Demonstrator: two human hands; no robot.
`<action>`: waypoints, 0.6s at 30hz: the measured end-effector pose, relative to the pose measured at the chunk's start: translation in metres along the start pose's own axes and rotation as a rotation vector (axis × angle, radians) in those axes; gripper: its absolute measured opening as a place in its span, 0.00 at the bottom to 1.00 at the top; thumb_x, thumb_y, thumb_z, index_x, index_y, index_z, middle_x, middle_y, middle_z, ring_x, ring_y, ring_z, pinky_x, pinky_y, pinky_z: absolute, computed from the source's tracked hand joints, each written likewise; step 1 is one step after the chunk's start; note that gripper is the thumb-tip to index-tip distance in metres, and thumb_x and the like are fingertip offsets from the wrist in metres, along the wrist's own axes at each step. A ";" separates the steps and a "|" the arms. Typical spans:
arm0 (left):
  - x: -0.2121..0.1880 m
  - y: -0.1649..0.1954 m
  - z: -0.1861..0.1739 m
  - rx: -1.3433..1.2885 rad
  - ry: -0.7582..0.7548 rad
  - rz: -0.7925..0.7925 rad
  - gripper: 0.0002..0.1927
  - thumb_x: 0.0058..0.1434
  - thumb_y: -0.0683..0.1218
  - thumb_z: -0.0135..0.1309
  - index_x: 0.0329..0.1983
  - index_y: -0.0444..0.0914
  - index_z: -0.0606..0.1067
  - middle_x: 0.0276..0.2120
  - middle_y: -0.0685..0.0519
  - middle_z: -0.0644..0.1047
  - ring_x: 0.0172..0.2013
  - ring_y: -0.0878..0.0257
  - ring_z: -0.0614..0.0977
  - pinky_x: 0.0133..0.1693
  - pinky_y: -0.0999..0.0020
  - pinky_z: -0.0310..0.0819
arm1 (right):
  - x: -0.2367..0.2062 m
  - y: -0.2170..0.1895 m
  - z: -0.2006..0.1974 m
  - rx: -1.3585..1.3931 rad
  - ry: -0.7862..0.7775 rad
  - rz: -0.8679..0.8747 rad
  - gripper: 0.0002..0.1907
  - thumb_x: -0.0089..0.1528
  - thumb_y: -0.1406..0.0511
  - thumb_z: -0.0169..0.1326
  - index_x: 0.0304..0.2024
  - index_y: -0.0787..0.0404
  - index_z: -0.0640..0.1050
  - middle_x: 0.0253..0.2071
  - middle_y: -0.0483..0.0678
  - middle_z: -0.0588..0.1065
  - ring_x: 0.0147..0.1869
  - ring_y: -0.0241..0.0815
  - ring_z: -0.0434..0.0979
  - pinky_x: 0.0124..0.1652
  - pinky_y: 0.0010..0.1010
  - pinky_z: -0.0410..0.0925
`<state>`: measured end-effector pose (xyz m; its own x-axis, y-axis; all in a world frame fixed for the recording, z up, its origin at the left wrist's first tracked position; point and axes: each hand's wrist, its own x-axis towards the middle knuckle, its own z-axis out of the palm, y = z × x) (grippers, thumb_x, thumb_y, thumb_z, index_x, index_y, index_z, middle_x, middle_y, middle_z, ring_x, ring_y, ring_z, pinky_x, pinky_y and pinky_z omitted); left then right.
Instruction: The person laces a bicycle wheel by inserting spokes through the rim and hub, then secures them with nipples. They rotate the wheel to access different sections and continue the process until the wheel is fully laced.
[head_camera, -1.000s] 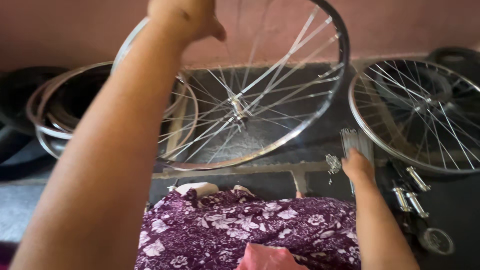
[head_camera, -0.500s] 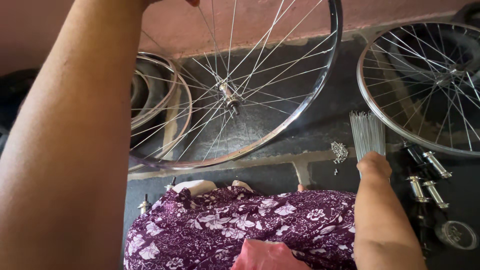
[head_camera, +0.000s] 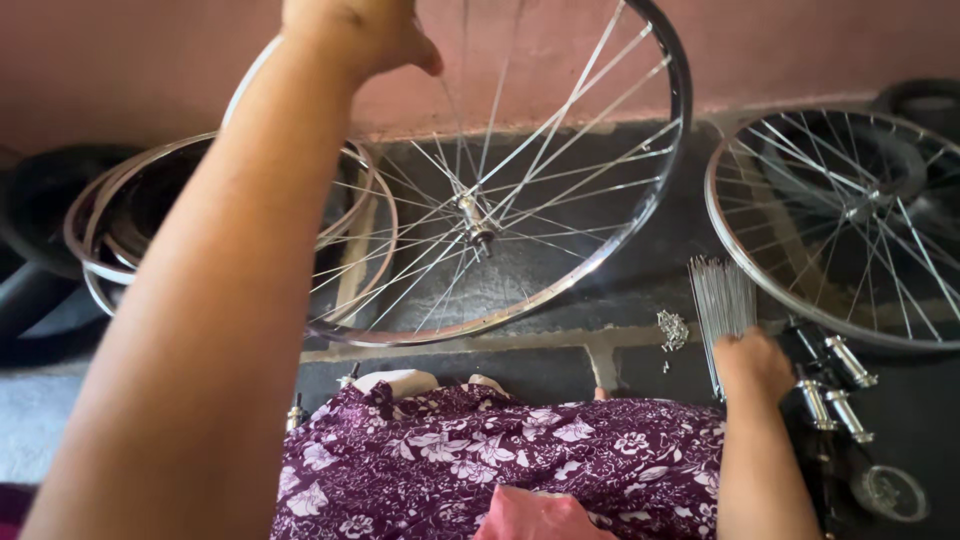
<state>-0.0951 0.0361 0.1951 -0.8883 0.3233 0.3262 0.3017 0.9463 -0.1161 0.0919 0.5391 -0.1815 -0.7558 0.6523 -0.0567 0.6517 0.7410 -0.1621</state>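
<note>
**Wheel held upright, other hand down on the loose spokes**

From the head camera, the spoked wheel (head_camera: 480, 215) stands on edge in front of the seated person, its lower rim close to the floor just beyond the purple flowered cloth (head_camera: 500, 460) over the lap. The left hand (head_camera: 355, 35) is raised to the top of that wheel, fingers curled closed near the upper rim; the frame cuts the grip off, so I cannot tell exactly how it holds the rim. The forearm runs down across the wheel's left side.

To the right of the wheel, low on the dark floor, lies a bundle of loose spokes (head_camera: 722, 300). The right hand (head_camera: 755, 365) is closed over the near end of that bundle, well apart from the wheel's rim. Between wheel and bundle sits a small heap of spoke nipples (head_camera: 672, 330).

Further right of the wheel a second spoked wheel (head_camera: 850, 220) lies flat, with a few metal hubs (head_camera: 835, 385) just beside the right hand. Left of the wheel, bare rims (head_camera: 110, 225) are stacked against the pink wall (head_camera: 120, 70).
</note>
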 end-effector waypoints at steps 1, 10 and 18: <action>-0.006 0.003 -0.008 -0.010 -0.031 -0.045 0.32 0.49 0.66 0.71 0.46 0.40 0.81 0.40 0.45 0.82 0.40 0.46 0.83 0.40 0.48 0.76 | -0.027 0.001 -0.008 0.044 0.097 -0.079 0.19 0.68 0.55 0.48 0.50 0.62 0.78 0.53 0.61 0.79 0.56 0.63 0.79 0.52 0.53 0.72; -0.070 0.028 -0.054 -0.163 0.154 0.054 0.35 0.41 0.55 0.75 0.55 0.49 0.78 0.43 0.49 0.81 0.42 0.48 0.82 0.41 0.50 0.76 | -0.202 -0.108 -0.061 1.612 0.075 -0.798 0.05 0.76 0.65 0.35 0.50 0.59 0.61 0.35 0.49 0.71 0.38 0.38 0.71 0.42 0.29 0.67; -0.115 0.029 -0.083 -0.174 0.240 0.134 0.50 0.36 0.47 0.75 0.67 0.53 0.68 0.46 0.49 0.80 0.47 0.48 0.80 0.44 0.51 0.73 | -0.241 -0.244 -0.067 1.583 0.177 -1.022 0.03 0.77 0.67 0.37 0.49 0.60 0.63 0.37 0.52 0.71 0.38 0.39 0.71 0.42 0.30 0.67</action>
<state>0.0443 0.0269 0.2319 -0.7360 0.4174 0.5331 0.4837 0.8750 -0.0173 0.1197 0.2118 -0.0620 -0.6805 0.2003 0.7049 -0.7097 0.0595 -0.7020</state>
